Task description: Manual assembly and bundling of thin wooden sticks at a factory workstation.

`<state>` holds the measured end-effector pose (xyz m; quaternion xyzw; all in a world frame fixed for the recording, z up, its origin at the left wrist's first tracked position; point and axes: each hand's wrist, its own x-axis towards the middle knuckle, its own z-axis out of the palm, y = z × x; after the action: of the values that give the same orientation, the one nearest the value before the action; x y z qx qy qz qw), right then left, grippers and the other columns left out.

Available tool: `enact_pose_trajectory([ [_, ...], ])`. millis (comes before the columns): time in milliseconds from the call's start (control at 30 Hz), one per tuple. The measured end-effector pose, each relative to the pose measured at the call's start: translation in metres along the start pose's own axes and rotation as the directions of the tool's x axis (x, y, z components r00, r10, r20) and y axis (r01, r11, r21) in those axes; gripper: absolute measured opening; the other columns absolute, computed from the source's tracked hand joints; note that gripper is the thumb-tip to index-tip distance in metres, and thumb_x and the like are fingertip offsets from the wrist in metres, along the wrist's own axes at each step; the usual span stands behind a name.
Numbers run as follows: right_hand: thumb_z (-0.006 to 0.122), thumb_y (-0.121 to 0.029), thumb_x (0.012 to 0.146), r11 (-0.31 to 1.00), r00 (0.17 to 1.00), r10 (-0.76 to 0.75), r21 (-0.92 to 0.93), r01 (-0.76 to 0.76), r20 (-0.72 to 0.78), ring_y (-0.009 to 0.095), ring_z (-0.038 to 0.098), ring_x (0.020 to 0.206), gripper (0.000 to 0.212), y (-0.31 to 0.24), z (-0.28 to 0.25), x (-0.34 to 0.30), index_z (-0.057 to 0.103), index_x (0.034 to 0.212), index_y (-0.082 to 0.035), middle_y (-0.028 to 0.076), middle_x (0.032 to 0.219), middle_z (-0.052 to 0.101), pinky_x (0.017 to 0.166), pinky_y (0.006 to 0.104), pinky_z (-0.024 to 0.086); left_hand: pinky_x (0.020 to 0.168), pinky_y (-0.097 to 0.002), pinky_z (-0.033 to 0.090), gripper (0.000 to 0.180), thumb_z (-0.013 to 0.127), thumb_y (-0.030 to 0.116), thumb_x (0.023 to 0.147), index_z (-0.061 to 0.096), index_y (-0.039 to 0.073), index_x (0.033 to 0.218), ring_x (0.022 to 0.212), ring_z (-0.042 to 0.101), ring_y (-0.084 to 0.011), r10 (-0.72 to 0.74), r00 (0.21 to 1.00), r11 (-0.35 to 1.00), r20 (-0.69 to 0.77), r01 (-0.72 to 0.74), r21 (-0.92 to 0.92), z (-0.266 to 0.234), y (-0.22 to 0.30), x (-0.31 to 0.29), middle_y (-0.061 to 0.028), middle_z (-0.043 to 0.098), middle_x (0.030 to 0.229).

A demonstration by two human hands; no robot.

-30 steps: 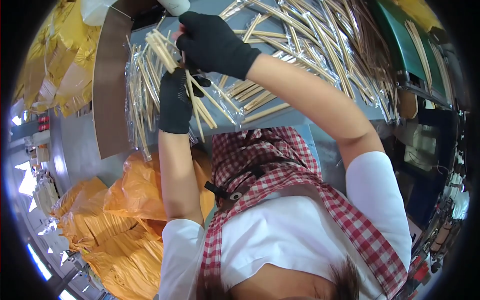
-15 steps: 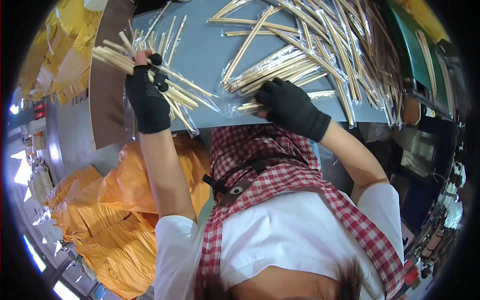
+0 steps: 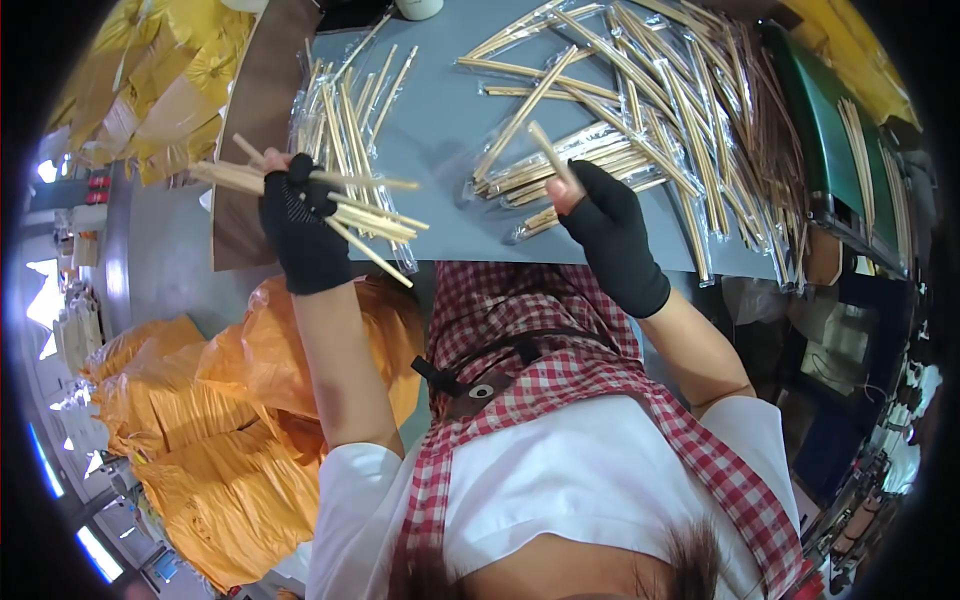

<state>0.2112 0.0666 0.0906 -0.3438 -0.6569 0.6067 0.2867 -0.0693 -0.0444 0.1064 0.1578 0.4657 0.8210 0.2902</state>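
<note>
Two holds recorded above one grey tabletop [image 3: 440, 140]

Head view, clock positions taken from its centre. At ten o'clock, the left hand [image 3: 300, 235], in a black glove with bare fingertips, grips a loose bundle of pale sticks [image 3: 230, 178]. Its fingers are curled around the bundle. Some stick ends project toward nine o'clock from the hand; the opposite ends fan out toward three and four o'clock.

At two o'clock, the right hand [image 3: 615, 235], gloved alike, pinches a pale stick [image 3: 548, 150] between thumb and fingers, its free end tilted toward eleven. Whether this is one stick or a pair set close together cannot be told.

Wrapped sticks lie in three groups. At eleven o'clock, a left pile [image 3: 345, 110] in clear film lies just beyond the left hand. At one o'clock, a near stack [image 3: 560, 170] of roughly parallel sticks lies just beside the right hand; contact between them cannot be determined. Between one and two, a larger right pile [image 3: 690, 120] lies crossed at many angles.

Surroundings: a white container [image 3: 418, 8] near twelve o'clock, cut by the upper edge; a green surface [image 3: 800, 110] at two, with further sticks [image 3: 855, 150] on it; yellow bags [image 3: 170, 90] at ten; orange bags [image 3: 210, 480] at eight. The person wears a red-and-white checked apron [image 3: 540, 390].
</note>
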Motion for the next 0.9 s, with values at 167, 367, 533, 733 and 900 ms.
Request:
enact_pose_trajectory([
  [167, 0.063, -0.032, 0.089, 0.882, 0.964, 0.267, 0.401, -0.247, 0.007, 0.009, 0.037, 0.056, 0.032, -0.019, 0.008, -0.02, 0.056, 0.08, -0.002, -0.004, 0.062, 0.045, 0.053, 0.0241, 0.031, 0.044, -0.0196, 0.029, 0.023, 0.052, 0.029, 0.098, 0.047, 0.014, 0.082, 0.047, 0.037, -0.0056, 0.023, 1.0, 0.992, -0.015, -0.021, 0.122, 0.005, -0.007, 0.03, 0.0037, 0.047, 0.065],
  [367, 0.066, -0.029, 0.083, 0.997, 0.952, -0.047, -0.037, 0.061, 0.302, 0.011, 0.045, 0.07, 0.033, -0.009, -0.016, -0.03, 0.058, 0.092, 0.001, 0.002, 0.076, 0.053, 0.063, 0.0257, 0.038, 0.046, -0.0182, 0.029, 0.022, 0.056, 0.031, 0.096, 0.052, 0.013, 0.084, 0.05, 0.039, -0.0034, -0.12, 0.993, 0.955, -0.002, 0.116, 0.273, 0.008, 0.01, 0.057, 0.0048, 0.049, 0.066],
  [533, 0.055, -0.032, 0.093, 0.945, 0.927, -0.007, 0.307, -0.117, 0.375, 0.009, 0.048, 0.074, 0.032, -0.022, 0.009, -0.017, 0.059, 0.089, 0.0, 0.002, 0.078, 0.054, 0.066, 0.0247, 0.039, 0.046, -0.0172, 0.031, 0.023, 0.059, 0.033, 0.094, 0.055, 0.011, 0.088, 0.051, 0.042, -0.0032, -0.081, 0.991, 0.95, 0.105, 0.045, 0.308, 0.055, -0.004, 0.034, 0.0039, 0.054, 0.068],
  [733, 0.058, -0.021, 0.093, 0.931, 0.905, -0.347, -0.026, 0.364, 0.244, 0.02, 0.05, 0.055, 0.025, -0.018, 0.031, -0.013, 0.057, 0.075, -0.003, 0.007, 0.061, 0.051, 0.053, 0.032, 0.038, 0.044, -0.0203, 0.033, 0.023, 0.063, 0.032, 0.09, 0.058, 0.01, 0.086, 0.049, 0.046, -0.0052, -0.157, 0.984, 0.912, 0.086, 0.111, 0.395, 0.04, -0.012, 0.066, 0.0009, 0.057, 0.067],
  [900, 0.067, -0.011, 0.084, 0.697, 0.698, -0.673, -0.106, 0.71, 0.245, 0.034, 0.05, 0.052, 0.014, -0.038, 0.059, -0.009, 0.057, 0.077, -0.005, 0.011, 0.062, 0.052, 0.047, 0.0392, 0.036, 0.044, -0.024, 0.034, 0.026, 0.064, 0.031, 0.089, 0.057, 0.009, 0.076, 0.048, 0.048, -0.0095, -0.444, 0.857, 0.865, 0.262, 0.333, 0.376, 0.047, -0.049, 0.099, 0.0008, 0.053, 0.06],
])
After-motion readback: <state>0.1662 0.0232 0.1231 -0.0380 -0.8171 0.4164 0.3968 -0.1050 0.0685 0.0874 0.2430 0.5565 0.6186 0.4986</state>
